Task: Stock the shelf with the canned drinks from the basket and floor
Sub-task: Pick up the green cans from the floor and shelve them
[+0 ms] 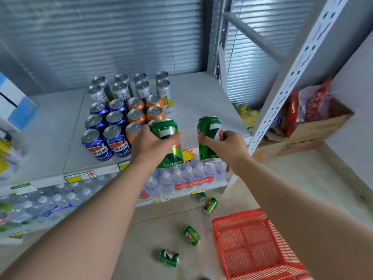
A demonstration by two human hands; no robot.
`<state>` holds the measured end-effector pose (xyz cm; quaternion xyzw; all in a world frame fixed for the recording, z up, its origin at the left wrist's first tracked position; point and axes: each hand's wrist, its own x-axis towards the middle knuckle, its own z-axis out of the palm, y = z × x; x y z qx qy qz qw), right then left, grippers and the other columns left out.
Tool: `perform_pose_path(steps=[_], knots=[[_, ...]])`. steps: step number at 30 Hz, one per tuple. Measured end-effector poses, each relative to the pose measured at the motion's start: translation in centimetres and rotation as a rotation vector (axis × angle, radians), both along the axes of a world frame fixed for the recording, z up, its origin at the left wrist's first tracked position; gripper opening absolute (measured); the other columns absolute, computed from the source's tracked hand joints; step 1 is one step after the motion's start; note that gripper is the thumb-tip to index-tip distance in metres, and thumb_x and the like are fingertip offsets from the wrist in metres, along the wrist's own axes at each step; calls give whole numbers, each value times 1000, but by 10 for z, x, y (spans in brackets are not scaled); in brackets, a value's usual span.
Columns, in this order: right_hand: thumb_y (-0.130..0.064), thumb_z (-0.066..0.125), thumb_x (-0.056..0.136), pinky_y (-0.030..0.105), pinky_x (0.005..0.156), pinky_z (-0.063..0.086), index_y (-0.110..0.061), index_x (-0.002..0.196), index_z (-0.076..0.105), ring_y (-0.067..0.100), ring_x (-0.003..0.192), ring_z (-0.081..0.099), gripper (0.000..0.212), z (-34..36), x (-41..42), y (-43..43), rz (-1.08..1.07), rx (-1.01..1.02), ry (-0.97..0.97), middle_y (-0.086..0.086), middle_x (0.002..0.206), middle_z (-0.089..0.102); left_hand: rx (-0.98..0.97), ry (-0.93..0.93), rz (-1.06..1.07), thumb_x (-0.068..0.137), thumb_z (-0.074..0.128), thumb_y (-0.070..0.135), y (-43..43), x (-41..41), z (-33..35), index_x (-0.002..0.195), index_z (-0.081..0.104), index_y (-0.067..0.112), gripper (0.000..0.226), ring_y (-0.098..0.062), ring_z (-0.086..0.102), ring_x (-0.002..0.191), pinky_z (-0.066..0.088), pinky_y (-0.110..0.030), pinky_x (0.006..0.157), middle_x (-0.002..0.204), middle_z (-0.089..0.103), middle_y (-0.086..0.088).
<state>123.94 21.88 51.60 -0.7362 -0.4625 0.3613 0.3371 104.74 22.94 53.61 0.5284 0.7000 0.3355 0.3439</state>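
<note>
Gripping a green can (167, 142) in my left hand (153, 144) and a second can (209, 138) in my right hand (228, 146), both over the shelf (201, 102) front edge. Four loose cans (192, 235) remain below the shelf. The basket (236, 218) down there looks empty.

Soft, bright daylight comes through the blinds (121, 37) beyond both hands, cool and even, with no hard shadows. Pale glare sits on the can tops (115, 116) ahead of the left hand (153, 146) and streaks the left can (165, 128) and right can (209, 126) that the hands grip. The wide lens bends the upright (299, 63) above the right hand (232, 147). Far left of the left hand, goods (8, 150) smear into blur. Detail is soft throughout.
</note>
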Motion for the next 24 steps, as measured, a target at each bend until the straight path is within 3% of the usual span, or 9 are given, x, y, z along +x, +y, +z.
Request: perform_pose_path(steps=[4, 7, 10, 13, 16, 20, 24], knots=[[-64, 74, 57, 47, 73, 59, -12, 83, 69, 26, 77, 70, 58, -1, 21, 24, 7, 63, 52, 8, 77, 73, 93, 58, -54, 57, 82, 49, 37, 30, 11, 104, 56, 27, 58, -13, 61, 89, 44, -26, 71, 98, 65, 11], [-59, 77, 62, 47, 75, 59, -15, 84, 68, 22, 77, 70, 50, -9, 35, 43, 11, 90, 80, 3, 76, 72, 99, 161, -84, 53, 82, 50, 73, 45, 6, 105, 57, 25, 63, -13, 60, 88, 44, -26, 69, 95, 64, 9], [-53, 78, 66, 47, 74, 59, -16, 83, 66, 22, 76, 69, 42, -22, 47, 60, 7, 110, 77, 3, 75, 71, 78, 323, -129, 51, 81, 49, 107, 54, -3, 103, 54, 19, 66, -13, 61, 80, 46, -27, 66, 85, 64, 8], [-54, 78, 64, 49, 69, 58, -14, 80, 65, 23, 72, 68, 45, -35, 52, 79, -3, 142, 70, 6, 70, 68, 102, 574, -218, 49, 81, 51, 135, 55, -15, 101, 52, 12, 71, -20, 52, 86, 39, -28, 65, 100, 55, -1], [-56, 78, 64, 49, 69, 58, -11, 83, 66, 27, 74, 68, 50, -43, 50, 98, 1, 178, 62, 11, 75, 68, 119, 760, -310, 52, 83, 49, 151, 57, -19, 106, 53, 10, 73, -22, 47, 92, 35, -29, 69, 106, 52, -5], [-54, 79, 65, 44, 70, 59, -15, 84, 67, 21, 73, 68, 45, -48, 41, 118, 17, 229, 51, 3, 75, 70, 193, 1127, -457, 53, 70, 73, 165, 52, -27, 101, 61, 21, 71, -24, 43, 110, 33, -38, 86, 107, 60, -1], [-50, 80, 66, 39, 66, 59, -14, 84, 67, 18, 71, 67, 42, -58, 31, 127, 16, 270, 43, 2, 73, 69, 233, 1225, -544, 51, 66, 79, 173, 46, -40, 97, 62, 24, 72, -21, 35, 109, 25, -37, 87, 103, 54, 4]])
